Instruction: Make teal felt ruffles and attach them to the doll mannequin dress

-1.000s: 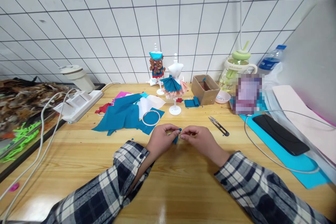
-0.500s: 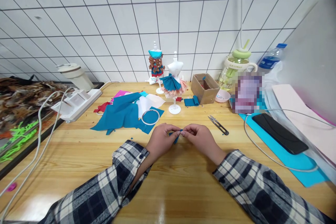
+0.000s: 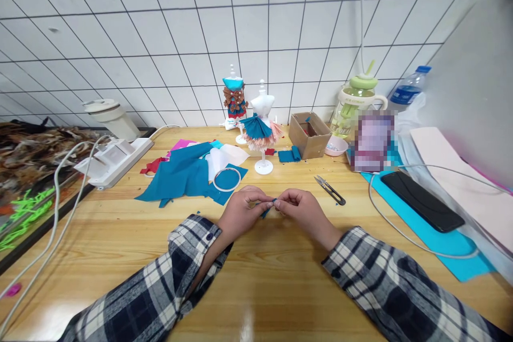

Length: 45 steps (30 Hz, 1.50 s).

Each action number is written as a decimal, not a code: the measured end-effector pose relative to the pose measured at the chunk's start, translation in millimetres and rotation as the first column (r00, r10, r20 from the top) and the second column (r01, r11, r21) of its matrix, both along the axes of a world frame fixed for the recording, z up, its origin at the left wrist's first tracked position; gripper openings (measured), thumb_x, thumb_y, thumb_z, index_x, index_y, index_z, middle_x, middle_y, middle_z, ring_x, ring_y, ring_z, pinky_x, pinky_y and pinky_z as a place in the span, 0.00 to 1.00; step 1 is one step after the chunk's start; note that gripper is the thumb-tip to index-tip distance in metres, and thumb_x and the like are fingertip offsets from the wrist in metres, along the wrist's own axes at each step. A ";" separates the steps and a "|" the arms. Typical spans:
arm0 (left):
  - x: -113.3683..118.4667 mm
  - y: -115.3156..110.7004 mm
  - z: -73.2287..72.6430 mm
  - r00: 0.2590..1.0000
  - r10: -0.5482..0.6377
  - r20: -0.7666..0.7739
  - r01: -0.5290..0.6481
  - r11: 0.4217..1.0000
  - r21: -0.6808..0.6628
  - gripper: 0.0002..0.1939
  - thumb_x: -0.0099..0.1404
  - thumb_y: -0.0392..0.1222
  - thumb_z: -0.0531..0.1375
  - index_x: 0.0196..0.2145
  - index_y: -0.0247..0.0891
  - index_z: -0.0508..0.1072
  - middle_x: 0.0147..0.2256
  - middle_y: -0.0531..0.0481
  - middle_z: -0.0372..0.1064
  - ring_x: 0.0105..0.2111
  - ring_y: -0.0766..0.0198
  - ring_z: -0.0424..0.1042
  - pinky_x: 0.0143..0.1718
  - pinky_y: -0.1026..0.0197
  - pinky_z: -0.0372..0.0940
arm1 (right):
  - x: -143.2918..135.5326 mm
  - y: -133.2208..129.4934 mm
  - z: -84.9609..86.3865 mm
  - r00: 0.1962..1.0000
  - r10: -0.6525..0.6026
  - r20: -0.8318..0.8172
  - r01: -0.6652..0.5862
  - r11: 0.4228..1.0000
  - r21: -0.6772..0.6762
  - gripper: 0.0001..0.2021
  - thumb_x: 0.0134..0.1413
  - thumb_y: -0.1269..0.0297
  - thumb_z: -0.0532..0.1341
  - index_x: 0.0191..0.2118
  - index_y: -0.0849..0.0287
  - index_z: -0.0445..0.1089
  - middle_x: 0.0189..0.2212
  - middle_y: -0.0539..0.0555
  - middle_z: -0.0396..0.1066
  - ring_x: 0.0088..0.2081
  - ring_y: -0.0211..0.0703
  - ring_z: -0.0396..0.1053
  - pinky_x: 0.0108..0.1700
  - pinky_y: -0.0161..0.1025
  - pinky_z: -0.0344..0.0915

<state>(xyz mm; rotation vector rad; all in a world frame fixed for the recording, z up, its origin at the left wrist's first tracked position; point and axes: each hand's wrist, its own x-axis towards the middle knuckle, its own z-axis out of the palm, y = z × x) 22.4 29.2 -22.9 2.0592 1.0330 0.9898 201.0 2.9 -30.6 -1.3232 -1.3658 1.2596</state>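
Where the fingertips meet: the blue scrap (image 3: 265, 213) is pinched between both hands, just above the table (image 3: 240, 272); much of it is hidden by the fingers.
Left hand (image 3: 243, 212): closed in a pinch, thumb and forefinger gripping the scrap, which pokes out just below their tips.
Right hand (image 3: 305, 214): closed in a pinch at the scrap's upper end, thumb against forefinger; the scrap lies at its tips, on the side facing the left hand.
Beyond the hands: white dress stand (image 3: 262, 105), upright, with a blue and pink ruffled skirt (image 3: 257, 127); dressed stand (image 3: 234, 97) behind it, near the tiled wall (image 3: 252, 32).
Left of the stands: blue fabric (image 3: 180, 173), spread flat and overlapping white fabric (image 3: 231, 155); pale ring (image 3: 215, 180) lying on the blue.
Right of the stands: folded blue cloth (image 3: 289, 155), then open cardboard box (image 3: 314, 145) and pink dish (image 3: 335, 146) beside it.
Nearest tool: thread snips (image 3: 331, 191), flat on the table, beyond the right hand and apart from it.
Far right: black phone (image 3: 422, 201) on a bright blue sheet (image 3: 460, 264).
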 end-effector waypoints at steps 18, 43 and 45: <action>5.7 0.7 -0.8 0.952 0.237 0.194 -0.135 0.894 -0.427 0.11 0.55 0.45 0.64 0.34 0.37 0.79 0.37 0.46 0.78 0.39 0.58 0.75 0.44 0.58 0.68 | -2.8 -3.7 3.6 0.895 -0.098 -0.434 -0.053 0.945 -0.323 0.20 0.37 0.60 0.72 0.39 0.60 0.73 0.30 0.52 0.74 0.31 0.37 0.71 0.32 0.35 0.69; 7.4 -14.6 8.3 0.742 0.035 -0.669 0.221 0.930 0.293 0.11 0.63 0.34 0.55 0.33 0.40 0.78 0.29 0.46 0.74 0.36 0.58 0.70 0.53 0.47 0.52 | 12.0 -4.5 6.6 0.803 0.047 0.594 -0.309 0.886 0.346 0.06 0.52 0.75 0.57 0.31 0.57 0.67 0.28 0.49 0.71 0.32 0.39 0.65 0.35 0.36 0.58; 8.8 -16.2 8.1 0.751 0.056 -0.658 0.199 0.930 0.307 0.10 0.61 0.34 0.55 0.32 0.38 0.77 0.28 0.44 0.73 0.34 0.57 0.70 0.50 0.48 0.56 | 6.6 -10.4 8.6 0.738 -0.003 0.675 -0.344 0.858 0.381 0.06 0.54 0.74 0.57 0.31 0.57 0.67 0.28 0.50 0.70 0.32 0.41 0.65 0.35 0.37 0.57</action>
